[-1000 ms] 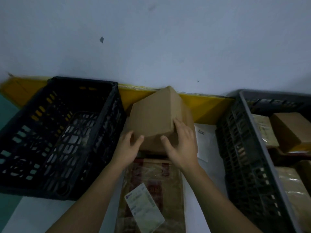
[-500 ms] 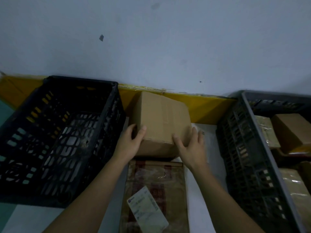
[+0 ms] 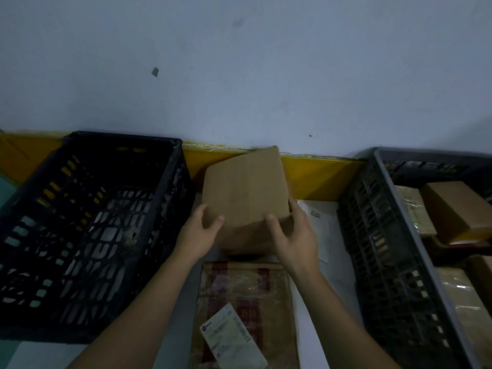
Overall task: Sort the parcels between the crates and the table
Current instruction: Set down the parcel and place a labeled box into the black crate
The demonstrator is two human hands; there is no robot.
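A plain brown cardboard box [image 3: 246,187] is tilted up between the two crates, near the wall. My left hand [image 3: 198,233] grips its lower left corner and my right hand [image 3: 294,235] grips its lower right corner. In front of it a flat taped parcel [image 3: 245,302] with a white label lies on the table [image 3: 335,265]. The black crate [image 3: 87,222] on the left looks empty. The grey crate [image 3: 394,235] on the right holds several brown parcels [image 3: 452,209].
A white envelope [image 3: 319,225] lies on the table just right of the box. A yellow strip [image 3: 314,174] runs along the foot of the pale wall behind the crates.
The box has been turned in my hands: edge-up a second ago, lying flatter half a second ago, now tilted with its broad face up. Both hands shifted on its lower corners.
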